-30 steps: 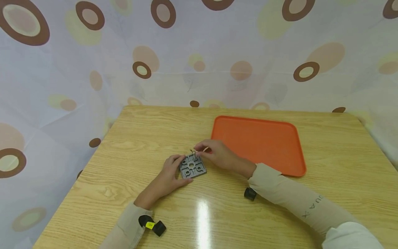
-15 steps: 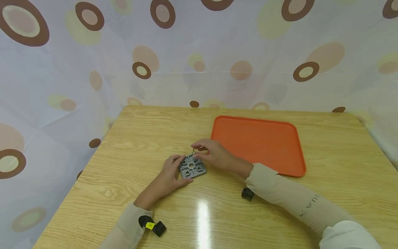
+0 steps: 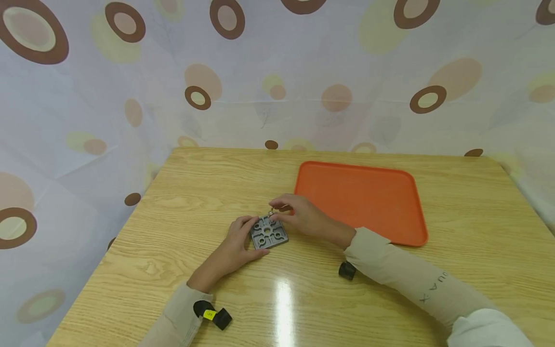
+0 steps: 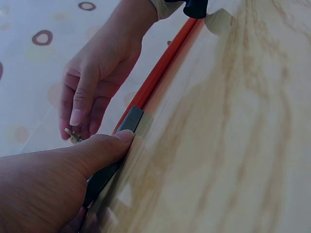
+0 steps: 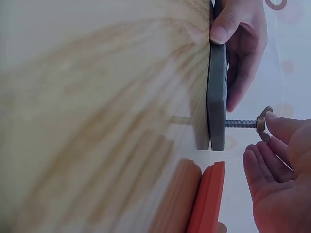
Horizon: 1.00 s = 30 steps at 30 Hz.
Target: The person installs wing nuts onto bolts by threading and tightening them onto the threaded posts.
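Note:
A grey square plate with a moulded pattern of holes and slots lies flat on the table. My left hand grips it at the left, thumb along the near edge and fingers at the far-left corner. From the plate's far side a threaded bolt stands upright, carrying a brass-coloured wing nut near its top. With thumb and fingertips, my right hand pinches the wing nut's wings. In the left wrist view, the wing nut shows at those fingertips; the bolt's lower end is hidden.
An orange tray lies just right of the plate, behind my right forearm. The wooden table ends at a patterned curtain. Black wrist cameras sit on both sleeves.
My right hand's fingers have shifted slightly about the wing nut, first a little left, then back right. My left hand and the plate have stayed in place.

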Available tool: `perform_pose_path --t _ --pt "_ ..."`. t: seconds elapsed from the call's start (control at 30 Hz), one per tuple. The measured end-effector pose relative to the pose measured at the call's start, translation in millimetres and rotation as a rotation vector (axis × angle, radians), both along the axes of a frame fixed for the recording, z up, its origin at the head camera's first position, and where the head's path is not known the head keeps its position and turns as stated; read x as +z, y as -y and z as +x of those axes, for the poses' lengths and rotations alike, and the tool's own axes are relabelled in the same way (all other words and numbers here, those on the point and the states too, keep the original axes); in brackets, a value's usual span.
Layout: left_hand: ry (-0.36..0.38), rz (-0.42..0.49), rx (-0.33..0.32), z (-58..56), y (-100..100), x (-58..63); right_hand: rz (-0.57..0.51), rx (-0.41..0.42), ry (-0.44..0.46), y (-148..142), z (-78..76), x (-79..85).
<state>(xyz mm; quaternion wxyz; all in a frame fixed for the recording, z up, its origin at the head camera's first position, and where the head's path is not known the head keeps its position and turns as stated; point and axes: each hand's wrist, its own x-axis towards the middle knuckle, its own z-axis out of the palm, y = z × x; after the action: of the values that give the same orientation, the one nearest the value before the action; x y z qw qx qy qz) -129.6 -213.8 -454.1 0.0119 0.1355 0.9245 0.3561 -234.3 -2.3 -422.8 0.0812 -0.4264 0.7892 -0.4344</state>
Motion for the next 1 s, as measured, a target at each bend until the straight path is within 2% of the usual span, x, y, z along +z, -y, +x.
perform_pose_path --t 0.13,0.57,1.0 --pt "0.005 -0.007 0.005 -0.2 0.0 -0.3 0.018 -0.021 -0.011 -2.2 0.1 -0.4" --pt "0.026 -0.004 0.01 -0.7 -0.3 0.0 -0.022 -0.041 -0.049 -5.5 -1.0 1.2" --pt "0.021 0.0 0.007 -0.6 -0.6 -0.3 -0.024 -0.03 -0.029 -4.4 -0.1 0.3"
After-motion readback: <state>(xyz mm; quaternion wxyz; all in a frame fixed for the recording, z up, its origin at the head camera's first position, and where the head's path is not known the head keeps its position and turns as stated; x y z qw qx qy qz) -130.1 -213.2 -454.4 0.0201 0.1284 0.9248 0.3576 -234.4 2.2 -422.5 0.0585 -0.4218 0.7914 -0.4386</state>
